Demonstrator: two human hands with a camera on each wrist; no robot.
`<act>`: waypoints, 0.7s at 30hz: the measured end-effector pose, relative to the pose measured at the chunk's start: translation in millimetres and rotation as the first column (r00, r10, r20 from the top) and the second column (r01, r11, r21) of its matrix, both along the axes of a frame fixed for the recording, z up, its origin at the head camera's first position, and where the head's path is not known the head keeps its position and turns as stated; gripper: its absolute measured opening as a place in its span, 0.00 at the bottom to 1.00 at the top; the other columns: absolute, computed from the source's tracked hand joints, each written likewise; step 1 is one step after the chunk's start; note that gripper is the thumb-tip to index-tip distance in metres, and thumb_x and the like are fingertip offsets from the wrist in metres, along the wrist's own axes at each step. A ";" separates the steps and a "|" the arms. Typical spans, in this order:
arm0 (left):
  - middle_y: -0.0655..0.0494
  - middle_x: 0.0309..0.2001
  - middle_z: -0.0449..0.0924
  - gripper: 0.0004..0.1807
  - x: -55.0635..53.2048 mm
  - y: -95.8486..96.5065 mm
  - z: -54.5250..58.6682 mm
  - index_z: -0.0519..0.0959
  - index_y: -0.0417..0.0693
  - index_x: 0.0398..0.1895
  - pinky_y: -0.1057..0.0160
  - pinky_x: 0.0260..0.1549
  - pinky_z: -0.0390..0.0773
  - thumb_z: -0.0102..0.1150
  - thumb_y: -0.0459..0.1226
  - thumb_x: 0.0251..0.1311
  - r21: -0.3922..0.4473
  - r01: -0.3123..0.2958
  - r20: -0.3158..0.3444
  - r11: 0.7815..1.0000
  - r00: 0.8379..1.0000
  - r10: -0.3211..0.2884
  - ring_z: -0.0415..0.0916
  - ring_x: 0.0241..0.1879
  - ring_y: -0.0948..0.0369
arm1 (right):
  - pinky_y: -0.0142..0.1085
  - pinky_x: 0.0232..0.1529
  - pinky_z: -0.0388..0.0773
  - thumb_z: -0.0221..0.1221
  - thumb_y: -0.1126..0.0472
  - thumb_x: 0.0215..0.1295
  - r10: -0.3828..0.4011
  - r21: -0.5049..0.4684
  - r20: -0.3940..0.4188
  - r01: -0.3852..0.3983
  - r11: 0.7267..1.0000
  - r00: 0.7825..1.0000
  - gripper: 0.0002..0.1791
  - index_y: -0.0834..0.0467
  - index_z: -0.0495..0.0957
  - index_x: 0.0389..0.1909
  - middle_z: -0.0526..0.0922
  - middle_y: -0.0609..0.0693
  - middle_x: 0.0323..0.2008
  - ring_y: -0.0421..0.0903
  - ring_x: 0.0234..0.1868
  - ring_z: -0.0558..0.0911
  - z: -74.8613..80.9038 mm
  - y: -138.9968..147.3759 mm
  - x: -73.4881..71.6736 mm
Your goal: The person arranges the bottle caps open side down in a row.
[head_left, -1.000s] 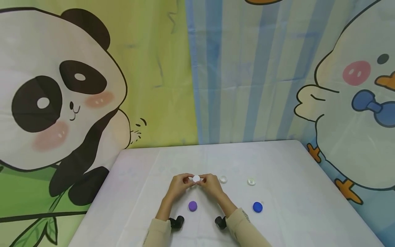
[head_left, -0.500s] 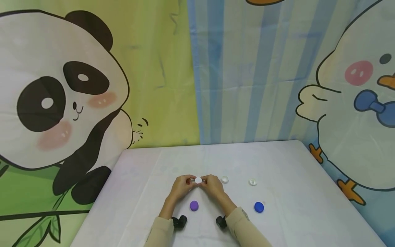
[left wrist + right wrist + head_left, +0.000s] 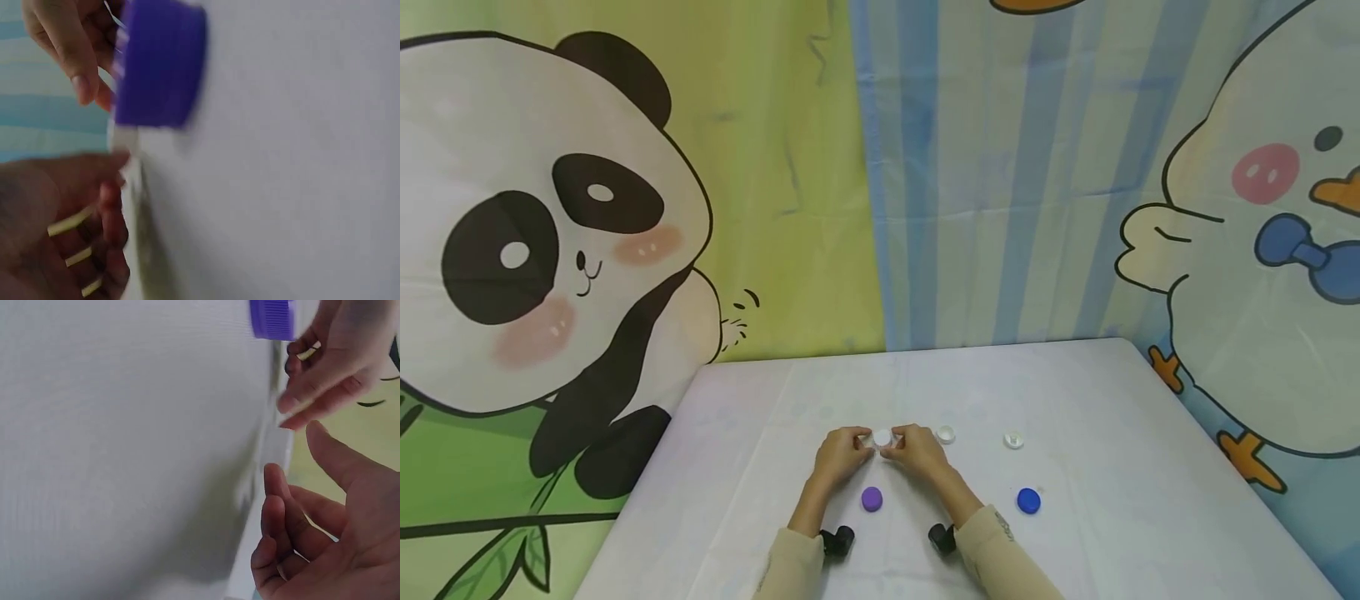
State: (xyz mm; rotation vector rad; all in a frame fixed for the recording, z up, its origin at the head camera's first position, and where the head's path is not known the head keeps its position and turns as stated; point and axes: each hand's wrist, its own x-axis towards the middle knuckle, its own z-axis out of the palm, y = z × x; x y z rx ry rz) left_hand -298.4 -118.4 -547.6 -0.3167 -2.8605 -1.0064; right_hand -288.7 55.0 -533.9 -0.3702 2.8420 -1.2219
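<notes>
A small white round cap (image 3: pixel 882 437) sits on the white table between my two hands in the head view. My left hand (image 3: pixel 841 454) is at its left, fingertips beside the cap. On the other side is my right hand (image 3: pixel 917 450), its thumb and fingers spread apart with nothing between them in the right wrist view. The left thumb and forefinger also stand apart there. A purple bottle cap (image 3: pixel 872 499) lies nearer the person, between the forearms; its ribbed side looms large in the left wrist view.
Two whitish round caps, a nearer one (image 3: pixel 945 434) and a farther one (image 3: pixel 1013 440), lie right of the hands. A blue cap (image 3: pixel 1028 501) lies at the front right. Black wrist cameras (image 3: pixel 838 542) sit at both cuffs. Printed curtains (image 3: pixel 790 250) hang behind the table.
The fingers of both hands have loosened from the white cap and drawn slightly apart, leaving it between them. The purple, blue and other caps stay put.
</notes>
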 end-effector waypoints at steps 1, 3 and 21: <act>0.62 0.17 0.71 0.17 2.8 1.1 2.9 0.80 0.45 0.42 0.68 0.14 0.64 0.65 0.37 0.45 -0.009 -0.041 0.016 0.999 0.999 0.041 0.64 0.16 0.67 | 0.29 0.21 0.68 0.65 0.52 0.50 0.014 -0.016 0.010 -0.014 1.000 1.000 0.29 0.66 0.74 0.50 0.78 0.45 0.20 0.37 0.20 0.71 2.5 2.0 1.5; 0.62 0.17 0.70 0.18 8.9 4.8 10.6 0.81 0.45 0.42 0.67 0.13 0.64 0.64 0.35 0.43 -0.026 -0.118 0.041 0.993 0.992 0.119 0.64 0.15 0.66 | 0.29 0.21 0.69 0.64 0.52 0.51 0.035 -0.061 0.023 -0.033 0.998 0.999 0.30 0.67 0.73 0.51 0.80 0.48 0.23 0.38 0.21 0.72 8.6 6.7 4.7; 0.66 0.14 0.68 0.14 35.0 103.9 37.7 0.81 0.46 0.39 0.72 0.11 0.60 0.65 0.37 0.47 0.067 -0.137 -0.175 0.988 0.974 0.146 0.60 0.13 0.71 | 0.34 0.31 0.72 0.62 0.56 0.54 -0.201 -0.244 -0.013 0.192 0.951 0.979 0.17 0.54 0.79 0.46 0.81 0.48 0.32 0.44 0.35 0.77 38.9 84.1 17.6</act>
